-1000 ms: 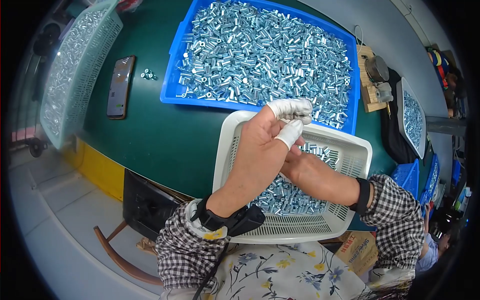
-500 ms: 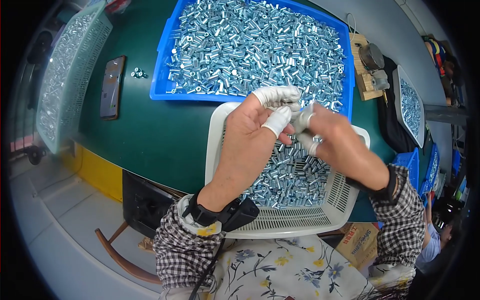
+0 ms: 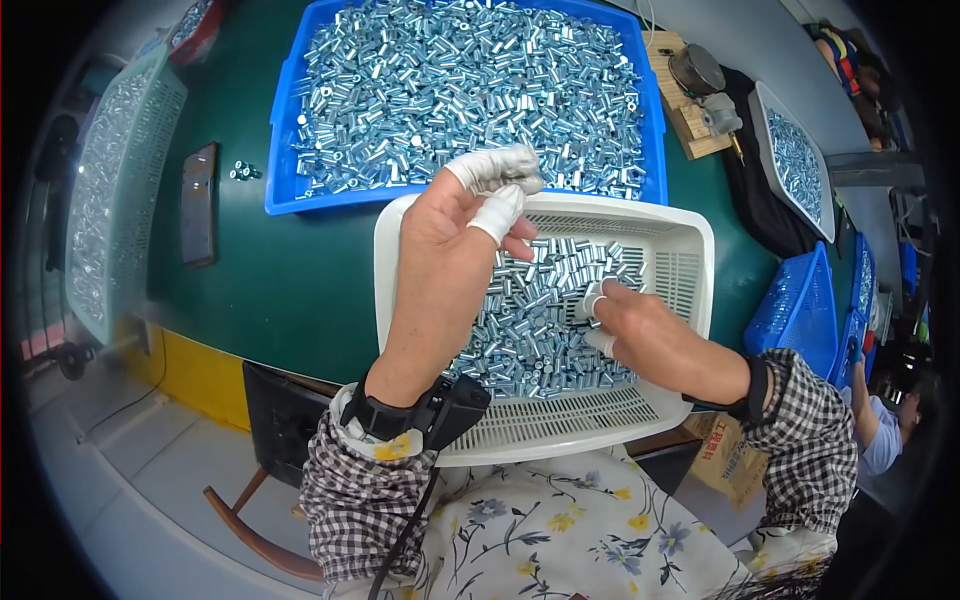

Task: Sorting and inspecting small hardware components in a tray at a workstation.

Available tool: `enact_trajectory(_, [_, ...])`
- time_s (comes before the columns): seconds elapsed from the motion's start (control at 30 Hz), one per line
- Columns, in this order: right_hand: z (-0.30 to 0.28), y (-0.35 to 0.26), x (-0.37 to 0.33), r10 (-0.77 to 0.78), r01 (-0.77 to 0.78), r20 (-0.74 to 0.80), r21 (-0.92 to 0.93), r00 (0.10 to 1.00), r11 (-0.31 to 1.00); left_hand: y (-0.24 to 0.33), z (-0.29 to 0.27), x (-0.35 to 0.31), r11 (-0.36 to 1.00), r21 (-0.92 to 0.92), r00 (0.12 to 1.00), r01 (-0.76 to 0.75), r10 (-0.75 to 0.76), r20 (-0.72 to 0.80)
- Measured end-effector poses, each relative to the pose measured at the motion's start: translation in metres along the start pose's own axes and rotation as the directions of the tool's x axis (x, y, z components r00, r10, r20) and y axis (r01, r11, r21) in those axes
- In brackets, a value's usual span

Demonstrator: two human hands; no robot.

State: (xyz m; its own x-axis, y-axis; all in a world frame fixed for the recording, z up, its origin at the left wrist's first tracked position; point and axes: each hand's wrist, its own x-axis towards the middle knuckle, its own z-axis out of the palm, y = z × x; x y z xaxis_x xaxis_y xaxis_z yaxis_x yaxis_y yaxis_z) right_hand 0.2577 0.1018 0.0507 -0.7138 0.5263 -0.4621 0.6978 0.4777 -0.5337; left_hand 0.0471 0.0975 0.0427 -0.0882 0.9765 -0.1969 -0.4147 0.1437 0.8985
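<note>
My left hand [image 3: 460,225] is raised over the far left rim of a white slotted basket [image 3: 600,435]. White finger covers sheathe its thumb and forefinger, which press together in a pinch; whatever lies between them is hidden. Inside the basket is a heap of small silvery metal sleeves [image 3: 540,320]. At the heap's right side, my right hand [image 3: 650,335] reaches down, its covered fingertip and thumb apart and touching the sleeves. Behind the basket, a blue tray [image 3: 655,130] holds a large heap of similar small metal parts [image 3: 470,90].
Left on the green table lie a phone [image 3: 199,205] and several loose metal parts [image 3: 243,171]. A pale green basket [image 3: 120,200] stands at the far left. Right are a wooden fixture [image 3: 690,115], a white tray [image 3: 815,190] and blue baskets [image 3: 795,315]. A co-worker [image 3: 880,425] is beyond.
My right hand has left my left hand's fingertips and dropped into the basket of sleeves. My left hand keeps its pinch. The whole view has shifted slightly.
</note>
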Motion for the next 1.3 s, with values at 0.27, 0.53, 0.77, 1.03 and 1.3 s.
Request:
enact_trajectory(0.27, [0.039,-0.011,0.02,-0.032,0.016,-0.115,-0.136,0.993,0.991,-0.004,0.002,0.001,0.999,0.033,1.0,-0.025,0.025,0.017])
enact_trajectory(0.53, [0.042,-0.006,0.025,-0.024,0.014,-0.098,-0.104,0.995,0.995,-0.005,0.0,0.003,1.0,-0.004,0.998,-0.019,0.019,0.053])
enact_trajectory(0.77, [0.047,-0.01,0.021,-0.039,0.021,-0.12,-0.146,0.992,0.989,-0.002,0.002,0.001,0.999,0.02,0.998,-0.03,0.028,0.056])
enact_trajectory(1.03, [0.045,-0.008,0.023,-0.087,0.069,-0.125,-0.142,0.988,0.988,-0.005,0.001,0.002,0.999,0.03,0.997,-0.035,0.033,0.065])
enact_trajectory(1.3, [0.045,-0.007,0.023,-0.044,0.031,-0.097,-0.129,0.994,0.991,-0.005,0.002,0.003,0.998,0.052,0.998,-0.018,0.015,0.057])
